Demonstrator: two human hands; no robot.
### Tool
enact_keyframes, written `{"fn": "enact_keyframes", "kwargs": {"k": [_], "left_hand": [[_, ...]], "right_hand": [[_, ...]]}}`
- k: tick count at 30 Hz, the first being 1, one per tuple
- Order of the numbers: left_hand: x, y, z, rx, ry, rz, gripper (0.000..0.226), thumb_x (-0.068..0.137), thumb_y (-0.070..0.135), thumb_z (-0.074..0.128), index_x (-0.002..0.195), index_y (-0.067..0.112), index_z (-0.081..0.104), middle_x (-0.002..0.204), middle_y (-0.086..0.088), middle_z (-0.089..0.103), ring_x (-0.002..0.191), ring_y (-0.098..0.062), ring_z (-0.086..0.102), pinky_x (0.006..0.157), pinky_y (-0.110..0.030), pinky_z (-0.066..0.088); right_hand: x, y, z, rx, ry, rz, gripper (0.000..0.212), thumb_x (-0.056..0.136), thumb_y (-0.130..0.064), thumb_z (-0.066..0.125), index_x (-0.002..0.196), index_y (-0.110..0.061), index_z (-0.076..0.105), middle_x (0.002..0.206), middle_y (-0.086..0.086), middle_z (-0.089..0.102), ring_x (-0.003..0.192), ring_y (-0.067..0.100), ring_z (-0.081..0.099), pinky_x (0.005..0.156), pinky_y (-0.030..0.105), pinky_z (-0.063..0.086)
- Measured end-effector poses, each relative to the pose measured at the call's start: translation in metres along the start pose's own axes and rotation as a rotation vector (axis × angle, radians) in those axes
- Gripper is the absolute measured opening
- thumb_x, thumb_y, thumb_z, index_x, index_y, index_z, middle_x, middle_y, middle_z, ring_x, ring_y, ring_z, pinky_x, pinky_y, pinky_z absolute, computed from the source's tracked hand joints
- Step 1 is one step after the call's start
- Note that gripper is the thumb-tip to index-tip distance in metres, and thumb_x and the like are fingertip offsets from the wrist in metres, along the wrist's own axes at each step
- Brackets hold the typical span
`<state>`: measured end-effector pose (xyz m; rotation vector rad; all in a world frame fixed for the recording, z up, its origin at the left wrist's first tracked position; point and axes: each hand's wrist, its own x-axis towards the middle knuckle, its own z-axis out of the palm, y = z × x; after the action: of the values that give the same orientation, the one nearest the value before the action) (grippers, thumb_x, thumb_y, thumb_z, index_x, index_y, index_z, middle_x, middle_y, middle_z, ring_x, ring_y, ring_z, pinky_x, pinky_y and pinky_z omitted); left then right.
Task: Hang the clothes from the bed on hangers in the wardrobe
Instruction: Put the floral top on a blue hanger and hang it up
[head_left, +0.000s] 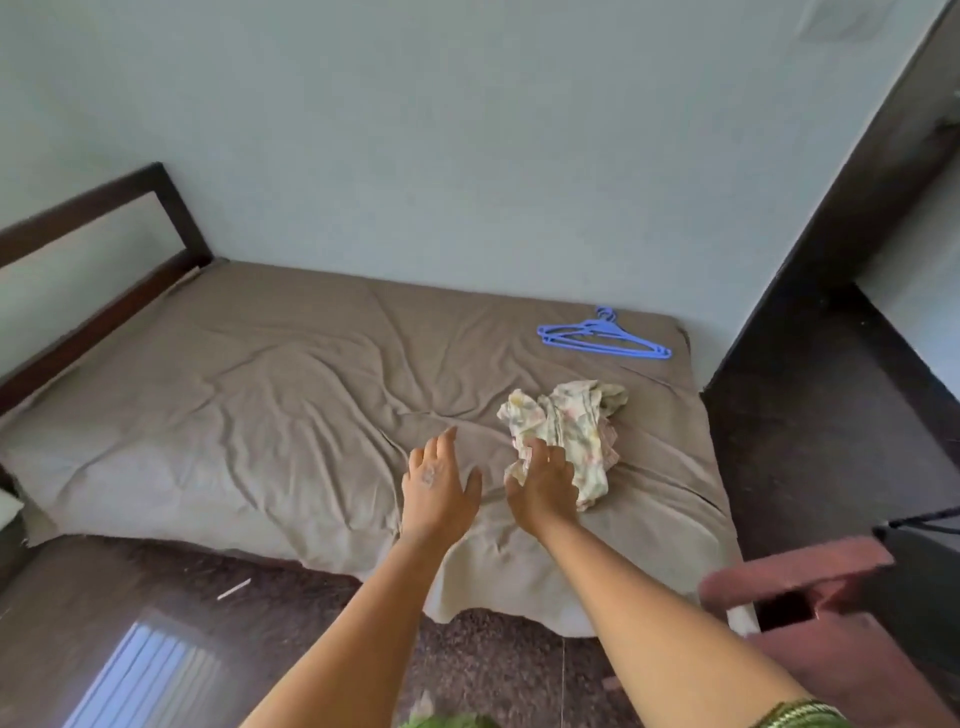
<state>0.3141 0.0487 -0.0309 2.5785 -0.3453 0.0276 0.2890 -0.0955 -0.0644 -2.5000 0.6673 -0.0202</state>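
The right hand (543, 480) is touching the near end of the crumpled garment (563, 431) on the bed (234, 389), whether gripping I cannot tell — the left hand (439, 480) is hovering beside it, fingers spread — hangers (602, 335) lying beyond.

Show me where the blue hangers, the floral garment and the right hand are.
blue hangers (602, 335), head view, middle of the stack.
floral garment (566, 415), head view, crumpled middle.
right hand (543, 486), head view, back of hand.
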Motion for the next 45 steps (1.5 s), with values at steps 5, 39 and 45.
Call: {"fn": "enact_keyframes", "kwargs": {"k": [5,39,45], "left_hand": [[0.102,-0.012,0.051,0.048,-0.178,0.029,0.064,0.094,0.037,0.052,0.147,0.011,0.028,0.146,-0.005,0.04,0.133,-0.027,0.034,0.106,-0.039,0.036],[0.345,0.053,0.155,-0.417,-0.554,-0.102,0.069,0.067,0.038,0.08,0.127,0.025,0.049,0.118,0.001,0.062,0.112,-0.024,0.059,0.094,-0.044,0.048],[0.399,0.096,0.037,-1.064,-0.361,-0.34,0.01,0.086,0.013,0.065,0.094,0.017,0.067,0.085,-0.008,0.07,0.087,-0.031,0.068,0.076,-0.045,0.058]], "right_hand": [[0.097,0.041,0.037,-0.048,-0.206,0.252,0.06,0.091,-0.034,0.054,0.142,-0.028,0.024,0.144,0.007,0.023,0.133,0.03,0.028,0.105,0.045,0.034],[0.379,-0.032,-0.077,1.475,-0.035,0.669,0.017,0.095,-0.006,0.05,0.079,-0.01,0.05,0.068,0.009,0.049,0.051,0.018,0.055,0.048,0.025,0.051],[0.378,-0.052,-0.186,1.783,0.089,0.267,0.045,0.09,0.01,0.05,0.12,-0.023,0.041,0.091,0.01,0.058,0.079,0.016,0.058,0.07,0.027,0.047]]}}
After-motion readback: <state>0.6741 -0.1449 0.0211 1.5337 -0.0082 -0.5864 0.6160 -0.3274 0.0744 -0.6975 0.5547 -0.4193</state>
